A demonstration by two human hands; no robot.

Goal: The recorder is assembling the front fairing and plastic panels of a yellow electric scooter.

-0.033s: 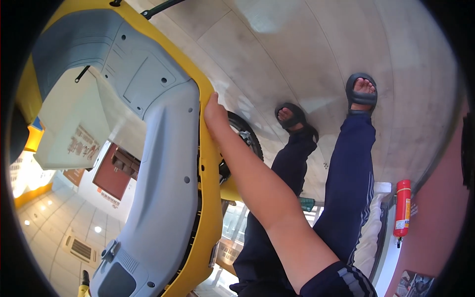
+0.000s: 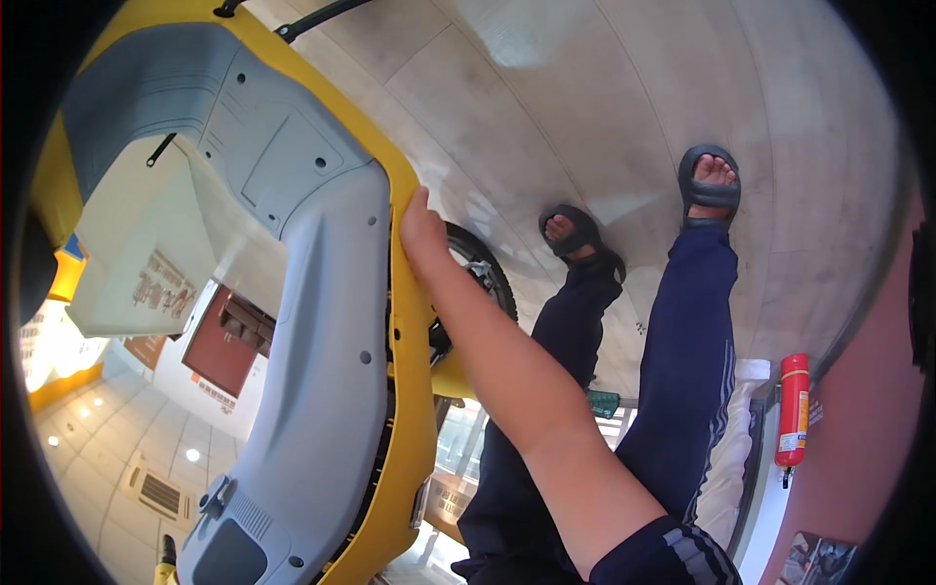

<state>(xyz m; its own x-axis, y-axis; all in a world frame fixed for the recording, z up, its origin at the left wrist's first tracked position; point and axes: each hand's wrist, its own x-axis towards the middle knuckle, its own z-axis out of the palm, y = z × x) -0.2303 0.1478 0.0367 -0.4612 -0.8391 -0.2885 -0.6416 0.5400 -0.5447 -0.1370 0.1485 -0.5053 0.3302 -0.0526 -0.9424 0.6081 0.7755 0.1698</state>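
Observation:
My right hand [image 2: 423, 230] grips the outer edge of a yellow body panel [image 2: 409, 429] on a scooter, just beside its grey plastic floorboard trim [image 2: 327, 322]. The trim has several round holes and a small fitting at its lower end. Behind my hand a black tyre [image 2: 492, 273] is partly visible. My bare forearm crosses the frame from the lower right. My left hand is not in view.
My two feet in dark sandals [image 2: 710, 185] stand on a pale plank floor [image 2: 604, 97]. A red fire extinguisher [image 2: 793, 409] is by a pink wall [image 2: 848, 458] at the right. A ceiling with lights [image 2: 97, 458] shows at the lower left.

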